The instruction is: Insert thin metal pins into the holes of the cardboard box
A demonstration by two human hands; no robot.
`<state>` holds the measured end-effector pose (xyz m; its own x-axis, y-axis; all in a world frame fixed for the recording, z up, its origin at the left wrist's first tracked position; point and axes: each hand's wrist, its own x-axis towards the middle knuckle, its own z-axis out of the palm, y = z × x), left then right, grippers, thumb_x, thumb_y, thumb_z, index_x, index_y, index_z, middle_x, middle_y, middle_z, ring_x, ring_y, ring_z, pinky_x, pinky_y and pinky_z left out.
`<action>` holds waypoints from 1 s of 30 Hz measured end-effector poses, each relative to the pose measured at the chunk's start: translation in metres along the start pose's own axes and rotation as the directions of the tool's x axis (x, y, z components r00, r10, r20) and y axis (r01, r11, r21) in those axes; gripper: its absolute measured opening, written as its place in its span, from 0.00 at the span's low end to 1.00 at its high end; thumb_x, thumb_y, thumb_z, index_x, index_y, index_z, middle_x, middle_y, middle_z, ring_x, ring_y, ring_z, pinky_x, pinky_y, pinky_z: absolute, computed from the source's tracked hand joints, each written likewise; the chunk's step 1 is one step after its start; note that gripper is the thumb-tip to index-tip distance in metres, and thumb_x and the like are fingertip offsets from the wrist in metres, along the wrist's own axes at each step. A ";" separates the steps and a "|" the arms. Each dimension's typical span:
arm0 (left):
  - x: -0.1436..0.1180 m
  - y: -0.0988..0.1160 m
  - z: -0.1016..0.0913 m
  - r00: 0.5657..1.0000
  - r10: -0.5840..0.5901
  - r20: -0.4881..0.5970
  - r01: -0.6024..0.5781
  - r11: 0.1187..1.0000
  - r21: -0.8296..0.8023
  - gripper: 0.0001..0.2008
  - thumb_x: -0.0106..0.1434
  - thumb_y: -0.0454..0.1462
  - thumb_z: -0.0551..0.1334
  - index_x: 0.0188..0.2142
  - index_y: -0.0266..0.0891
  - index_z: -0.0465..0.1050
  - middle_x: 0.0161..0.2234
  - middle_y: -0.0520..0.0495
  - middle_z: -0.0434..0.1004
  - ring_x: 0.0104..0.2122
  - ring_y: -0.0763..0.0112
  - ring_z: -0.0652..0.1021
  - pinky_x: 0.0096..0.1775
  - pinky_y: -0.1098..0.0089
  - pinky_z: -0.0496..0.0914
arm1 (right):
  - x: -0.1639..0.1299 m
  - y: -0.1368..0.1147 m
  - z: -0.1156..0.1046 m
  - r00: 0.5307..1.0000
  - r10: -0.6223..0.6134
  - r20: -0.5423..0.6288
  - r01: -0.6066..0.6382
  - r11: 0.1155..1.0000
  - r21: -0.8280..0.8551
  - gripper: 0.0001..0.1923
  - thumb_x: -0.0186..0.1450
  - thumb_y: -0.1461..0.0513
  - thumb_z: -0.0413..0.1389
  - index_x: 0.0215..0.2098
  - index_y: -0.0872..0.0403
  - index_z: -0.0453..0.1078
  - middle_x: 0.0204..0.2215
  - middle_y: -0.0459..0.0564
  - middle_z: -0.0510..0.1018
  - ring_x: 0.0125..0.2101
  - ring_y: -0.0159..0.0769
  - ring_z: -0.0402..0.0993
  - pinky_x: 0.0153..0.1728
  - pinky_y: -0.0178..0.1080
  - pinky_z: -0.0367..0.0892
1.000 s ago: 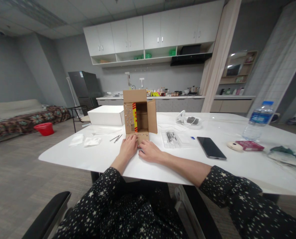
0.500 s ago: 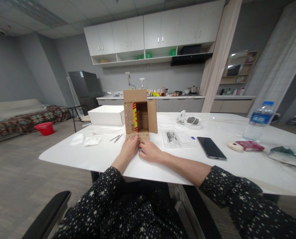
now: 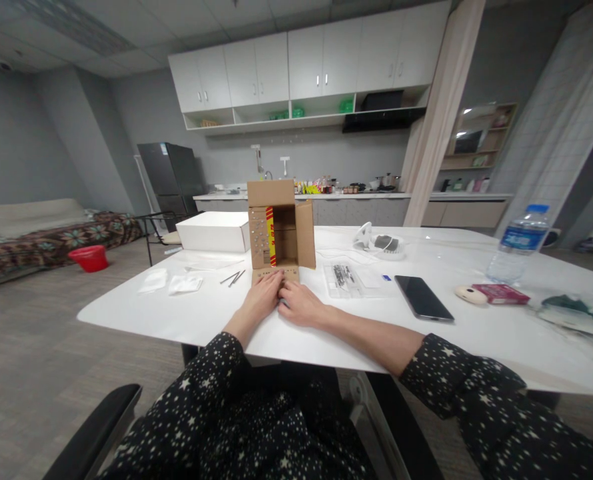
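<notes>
A small cardboard box [image 3: 305,233] stands upright and open on the white table, its inside facing me. Small round silvery bits dot its left flap [image 3: 259,230], beside a red and yellow strip. Over the lower front flap [image 3: 292,272], which lies toward me with small bits along it, my left hand [image 3: 262,298] is closed, fingers together and bent down. My right hand [image 3: 300,304] is closed too, curled against the left one at the flap's near edge. Whatever lies between the fingertips is hidden and too small to name.
A clear case of small metal pieces [image 3: 344,277] and a phone [image 3: 423,297] lie to the right, with a water bottle [image 3: 520,241] beyond. Thin dark rods [image 3: 236,277], white tissues [image 3: 185,285] and a white box [image 3: 211,233] are on the left.
My left fingers have shifted slightly to the right, closer to my right hand. The right hand and the box stay in place.
</notes>
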<state>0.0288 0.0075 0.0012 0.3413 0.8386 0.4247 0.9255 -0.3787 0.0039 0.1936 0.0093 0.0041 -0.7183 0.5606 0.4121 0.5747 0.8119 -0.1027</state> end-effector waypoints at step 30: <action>0.027 -0.017 -0.002 0.937 0.342 -0.074 -0.341 0.940 0.034 0.20 0.64 0.31 0.59 0.55 0.36 0.69 0.55 0.37 0.75 0.56 0.59 0.73 0.56 0.58 0.66 | -0.001 -0.004 -0.004 1.000 0.000 -0.020 0.000 1.000 0.020 0.14 0.65 0.60 0.53 0.44 0.58 0.74 0.46 0.58 0.73 0.48 0.44 0.66 0.50 0.45 0.64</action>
<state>0.0219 0.0358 0.0150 0.6243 0.6271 0.4658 0.7589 -0.6281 -0.1716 0.1942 0.0050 0.0080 -0.7103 0.5573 0.4299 0.5665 0.8152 -0.1207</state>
